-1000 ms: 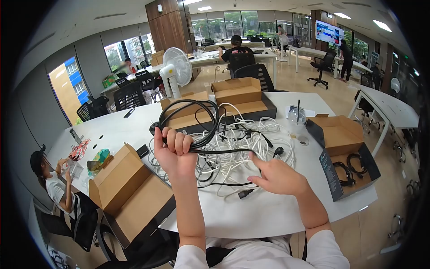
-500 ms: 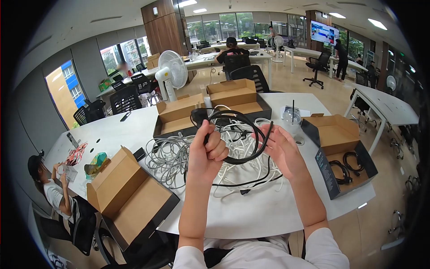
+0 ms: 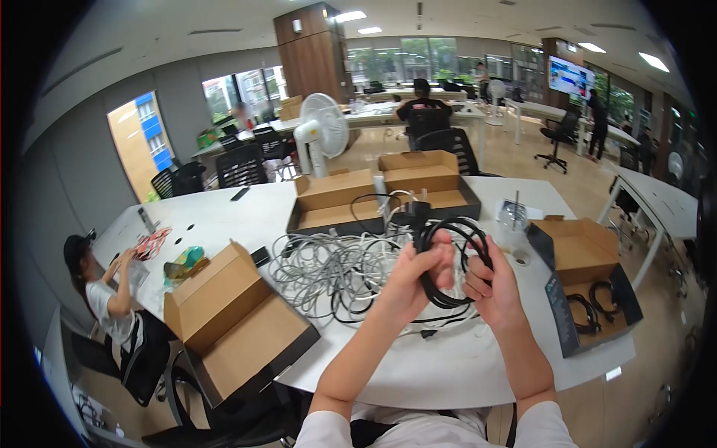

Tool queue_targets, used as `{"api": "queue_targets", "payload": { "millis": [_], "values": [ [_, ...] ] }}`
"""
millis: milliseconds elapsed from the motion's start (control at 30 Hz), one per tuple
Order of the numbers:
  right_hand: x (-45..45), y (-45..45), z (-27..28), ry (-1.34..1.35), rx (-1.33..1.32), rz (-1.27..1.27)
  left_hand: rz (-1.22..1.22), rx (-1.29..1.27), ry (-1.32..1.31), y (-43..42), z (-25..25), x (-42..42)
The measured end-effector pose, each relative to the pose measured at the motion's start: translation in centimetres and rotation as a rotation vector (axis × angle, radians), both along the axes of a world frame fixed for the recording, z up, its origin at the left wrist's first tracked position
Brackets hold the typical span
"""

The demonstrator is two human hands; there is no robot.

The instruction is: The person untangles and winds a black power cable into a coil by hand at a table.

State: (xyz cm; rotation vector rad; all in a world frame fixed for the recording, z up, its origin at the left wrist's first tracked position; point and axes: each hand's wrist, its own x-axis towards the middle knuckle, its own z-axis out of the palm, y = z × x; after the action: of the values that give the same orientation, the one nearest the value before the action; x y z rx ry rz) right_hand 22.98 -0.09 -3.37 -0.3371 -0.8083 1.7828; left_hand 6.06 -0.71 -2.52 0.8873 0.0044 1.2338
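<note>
Between my two hands hangs a coiled black power cable (image 3: 444,297), held above the table with its plug at the top. My left hand (image 3: 418,272) is closed on the left side of the coil, near the plug. On the coil's right side, my right hand (image 3: 489,284) has its fingers wrapped round the loops. Beneath and to the left lies a tangled heap of grey and white cables (image 3: 321,272), with some black cable among it. An open cardboard box (image 3: 594,287) to the right holds coiled black cables (image 3: 582,313).
Two open boxes (image 3: 336,198) stand behind the heap, and another open box (image 3: 243,328) sits at the left table edge. A plastic cup with a straw (image 3: 513,215) is near the right box. A person (image 3: 112,299) sits at the far left; a white fan (image 3: 323,127) stands behind.
The black cable has been gathered into a tighter coil. My right hand has closed from open fingers onto the loops. The view has swung left, shifting everything rightward.
</note>
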Motion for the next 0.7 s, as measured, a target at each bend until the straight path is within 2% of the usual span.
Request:
{"api": "queue_targets", "payload": {
  "millis": [267, 400, 500, 600, 700],
  "values": [
    [-0.6, -1.3, 0.5, -0.282, 0.181, -0.007, -0.026, 0.204, 0.050, 0.2, 0.4, -0.5],
    [-0.5, -1.5, 0.5, -0.359, 0.262, -0.040, 0.030, 0.193, 0.051, -0.5, 0.6, -0.2],
    [-0.8, -1.2, 0.0, -0.369, 0.280, -0.077, -0.028, 0.143, 0.081, -1.1, 1.8, -1.1],
    [-0.8, -1.0, 0.2, -0.353, 0.285, -0.102, -0.194, 0.081, 0.007, -0.5, 0.9, -1.7],
    [-0.5, -0.5, 0.3, -0.383, 0.268, -0.146, -0.210, 0.051, 0.061, -0.7, 0.9, -2.0]
  ]
}}
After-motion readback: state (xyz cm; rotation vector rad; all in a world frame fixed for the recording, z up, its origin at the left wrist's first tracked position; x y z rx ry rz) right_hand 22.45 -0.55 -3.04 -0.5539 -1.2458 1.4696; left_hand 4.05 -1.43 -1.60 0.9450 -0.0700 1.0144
